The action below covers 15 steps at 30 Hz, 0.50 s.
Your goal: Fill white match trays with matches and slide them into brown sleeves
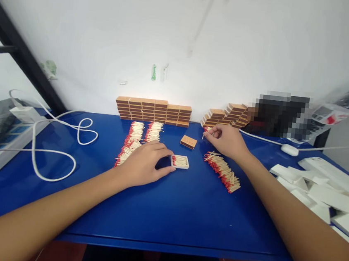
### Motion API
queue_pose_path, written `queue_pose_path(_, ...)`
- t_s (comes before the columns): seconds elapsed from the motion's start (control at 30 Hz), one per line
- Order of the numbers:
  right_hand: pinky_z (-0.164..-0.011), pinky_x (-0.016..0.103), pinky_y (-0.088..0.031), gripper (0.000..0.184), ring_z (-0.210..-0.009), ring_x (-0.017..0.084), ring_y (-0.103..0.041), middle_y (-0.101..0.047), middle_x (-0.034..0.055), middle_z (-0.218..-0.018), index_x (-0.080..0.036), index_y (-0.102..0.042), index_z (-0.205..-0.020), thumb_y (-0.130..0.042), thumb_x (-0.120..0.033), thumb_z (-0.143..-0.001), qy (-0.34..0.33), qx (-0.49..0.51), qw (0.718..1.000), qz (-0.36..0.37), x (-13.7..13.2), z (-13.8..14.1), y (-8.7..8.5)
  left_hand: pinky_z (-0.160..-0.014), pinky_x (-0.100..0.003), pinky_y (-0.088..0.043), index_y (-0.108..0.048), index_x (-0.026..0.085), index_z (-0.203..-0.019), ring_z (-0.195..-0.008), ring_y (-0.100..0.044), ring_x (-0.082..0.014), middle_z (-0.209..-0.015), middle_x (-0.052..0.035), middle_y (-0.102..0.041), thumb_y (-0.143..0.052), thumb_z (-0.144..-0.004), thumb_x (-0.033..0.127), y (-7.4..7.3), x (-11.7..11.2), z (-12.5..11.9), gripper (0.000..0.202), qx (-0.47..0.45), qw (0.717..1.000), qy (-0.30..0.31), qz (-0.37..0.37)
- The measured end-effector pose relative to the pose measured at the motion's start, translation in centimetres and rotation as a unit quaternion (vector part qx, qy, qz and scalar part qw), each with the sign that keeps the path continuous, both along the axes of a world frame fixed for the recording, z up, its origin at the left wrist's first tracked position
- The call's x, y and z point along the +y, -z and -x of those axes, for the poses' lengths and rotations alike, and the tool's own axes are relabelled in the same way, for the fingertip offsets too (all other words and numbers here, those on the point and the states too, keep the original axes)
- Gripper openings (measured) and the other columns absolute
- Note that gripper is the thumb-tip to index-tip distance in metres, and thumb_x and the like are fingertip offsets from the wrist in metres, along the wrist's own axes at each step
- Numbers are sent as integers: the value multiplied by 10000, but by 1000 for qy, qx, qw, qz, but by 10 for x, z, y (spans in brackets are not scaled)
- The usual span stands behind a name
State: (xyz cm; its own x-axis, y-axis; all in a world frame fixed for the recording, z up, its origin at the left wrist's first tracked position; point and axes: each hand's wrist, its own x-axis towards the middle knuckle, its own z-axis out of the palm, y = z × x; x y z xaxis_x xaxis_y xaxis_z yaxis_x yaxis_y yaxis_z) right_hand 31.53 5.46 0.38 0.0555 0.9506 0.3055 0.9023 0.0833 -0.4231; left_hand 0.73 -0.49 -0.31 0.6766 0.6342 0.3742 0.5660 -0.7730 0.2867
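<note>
- One white tray (182, 167) of matches (180, 161) lies mid-table (168, 217).
- Left hand (142, 163): thumb and forefinger parted by the tray's width, holding its left end.
- Right hand (226, 140): fingertips pinched together at matches near the back edge; I cannot tell how many it grips, if any.
- One closed matchbox (188, 142) sits behind the tray.
- One match heap (222, 173) lies right of the tray; at least two rows (136, 131) left.
- Two matchbox stacks (153, 111) line the back edge.
</note>
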Motion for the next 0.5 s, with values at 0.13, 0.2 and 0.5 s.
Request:
queue_pose_path(0.13,-612,312,-408,273,-756,218,-673,-773,65,-857,-208,-740,-815,-744,-478,-856,43,3,998,37,6,2,5,-949,-472,-567,-710,199,-1202,-1076,-673,-295,-1118,-91,-727,-712,-994,421,0,0,1,305,7,1000,-9,-3)
queue_pose_path(0.2,-615,305,-416,204,-763,216,-684,-779,60,-846,-214,-739,-800,-754,-413,-840,40,3,998,56,6,6,5,-951,-476,-570,-710,197,-1205,-1076,-673,-293,-1127,-91,-727,-715,-991,420,0,0,1,309,7,1000,-9,-3)
queue_pose_path(0.5,-625,276,-440,93,-677,174,-653,-753,35,-739,-196,-713,-734,-663,-148,-796,-57,-43,993,92,10,-14,-3,-963,-481,-574,-711,197,-1204,-1085,-673,-289,-1144,-94,-727,-711,-992,420,1,1,2,307,5,1000,-6,-1)
